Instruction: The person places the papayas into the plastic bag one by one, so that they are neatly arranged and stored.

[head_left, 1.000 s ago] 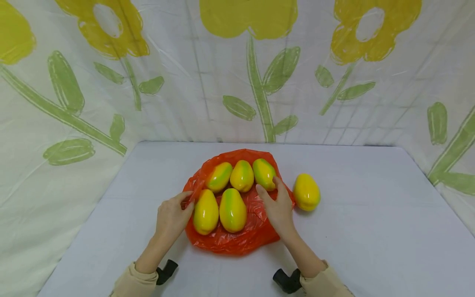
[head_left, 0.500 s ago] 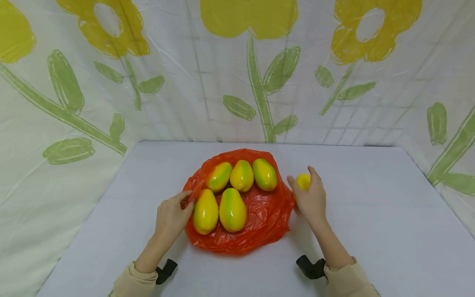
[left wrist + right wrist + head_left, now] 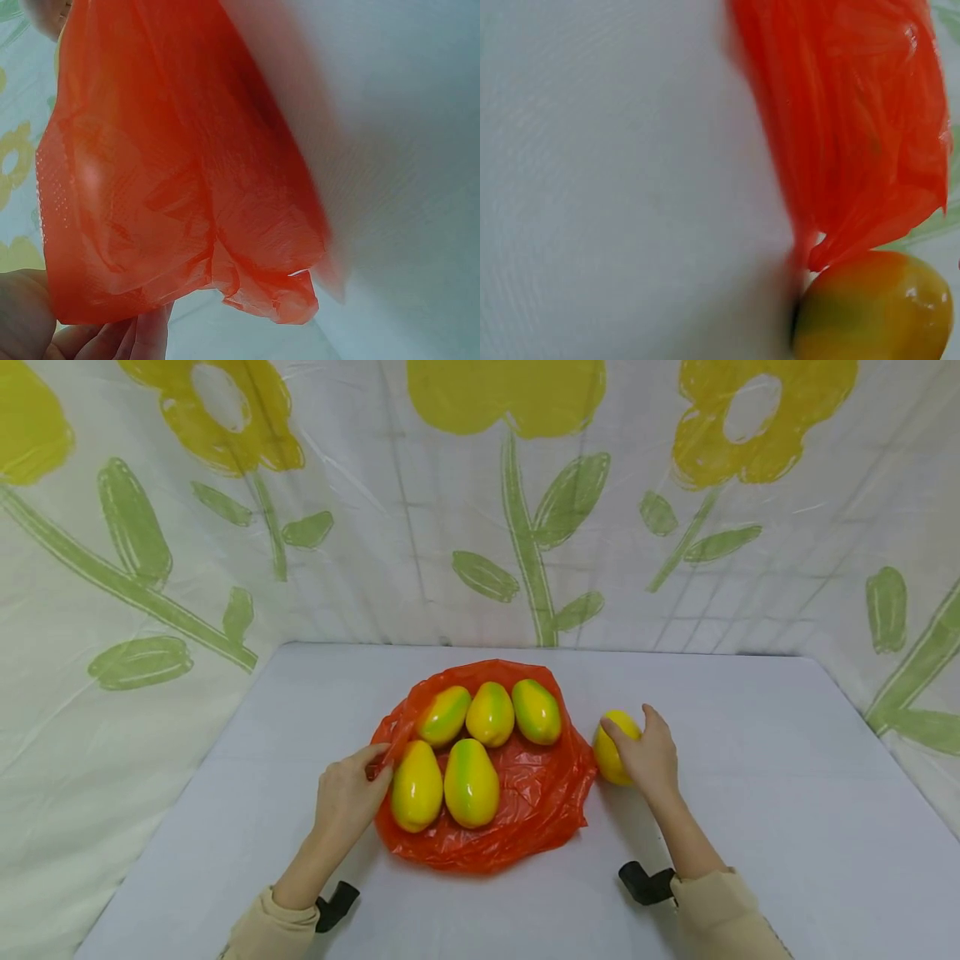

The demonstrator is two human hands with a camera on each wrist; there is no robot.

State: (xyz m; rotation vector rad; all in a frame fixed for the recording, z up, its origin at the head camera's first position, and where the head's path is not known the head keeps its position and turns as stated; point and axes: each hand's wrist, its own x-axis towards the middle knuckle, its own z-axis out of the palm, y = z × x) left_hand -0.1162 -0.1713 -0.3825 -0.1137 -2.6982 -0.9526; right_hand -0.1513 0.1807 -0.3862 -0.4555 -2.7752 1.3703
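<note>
Now right-hand fingers (image 3: pixel 651 753) curled round the lone papaya (image 3: pixel 611 748), left-hand fingers (image 3: pixel 352 789) pinching the orange bag (image 3: pixel 532 793).

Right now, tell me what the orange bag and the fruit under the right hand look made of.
Orange bag: thin plastic film, probably; it is crinkled, semi-sheer and glossy. Mango-shaped fruit that the right hand grips: smooth, evenly glossy yellow-green skin; possibly a plastic imitation, though real fruit cannot be ruled out.

Pale grey table (image 3: pixel 750 827) under both hands; beyond them, white backdrop sheet (image 3: pixel 390 568) printed with yellow flowers, green stems
</note>
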